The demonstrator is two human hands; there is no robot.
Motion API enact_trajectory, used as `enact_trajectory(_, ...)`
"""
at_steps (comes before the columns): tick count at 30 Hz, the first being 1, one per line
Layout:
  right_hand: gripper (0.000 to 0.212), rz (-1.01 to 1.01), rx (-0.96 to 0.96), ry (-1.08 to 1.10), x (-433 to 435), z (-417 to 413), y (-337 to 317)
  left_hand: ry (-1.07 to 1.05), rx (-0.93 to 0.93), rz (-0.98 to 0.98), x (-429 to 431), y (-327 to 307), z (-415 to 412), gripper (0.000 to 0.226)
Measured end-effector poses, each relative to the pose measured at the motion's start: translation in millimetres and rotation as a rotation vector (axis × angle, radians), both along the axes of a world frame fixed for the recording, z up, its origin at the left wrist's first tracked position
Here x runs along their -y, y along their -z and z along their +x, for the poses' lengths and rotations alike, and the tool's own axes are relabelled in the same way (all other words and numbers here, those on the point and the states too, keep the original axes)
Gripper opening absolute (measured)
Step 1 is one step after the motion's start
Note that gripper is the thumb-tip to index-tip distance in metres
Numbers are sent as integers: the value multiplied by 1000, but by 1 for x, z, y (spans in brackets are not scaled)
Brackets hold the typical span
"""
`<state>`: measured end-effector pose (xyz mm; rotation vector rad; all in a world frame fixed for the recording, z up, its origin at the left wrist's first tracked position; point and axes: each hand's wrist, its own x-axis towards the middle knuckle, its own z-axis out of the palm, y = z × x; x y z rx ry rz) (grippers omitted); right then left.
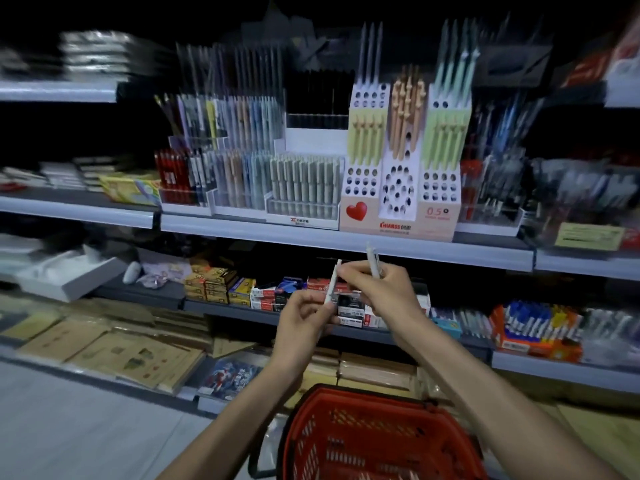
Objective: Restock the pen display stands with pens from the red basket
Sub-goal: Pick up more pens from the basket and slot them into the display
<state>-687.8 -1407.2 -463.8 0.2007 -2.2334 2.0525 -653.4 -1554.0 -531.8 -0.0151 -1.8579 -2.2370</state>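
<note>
- Left hand (pixel 304 317) grips a white pen (pixel 330 289) by its lower barrel. The pen is held near upright below the shelf (pixel 381 247) front edge, probably to sort it before insertion.
- Right hand (pixel 384 289) has its fingers curled round a second white pen (pixel 373 261). Its fingertips meet the first pen's top; whether they pinch it or only touch it cannot be told.
- Cardboard display stand (pixel 438 216) sits at the shelf's front edge with many holes vacant. It is judged to be the destination.
- Red basket (pixel 346 393) lies below both hands and is cut off by the lower frame edge. Its contents are indistinct through the mesh.
- Both shelf ends are blurred, and the goods there cannot be identified.
</note>
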Motion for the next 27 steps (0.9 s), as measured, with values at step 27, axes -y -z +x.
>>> enact_trajectory(27, 23, 343, -358, 150, 159, -196, -157, -338, -128, -536, 156, -158, -208, 15)
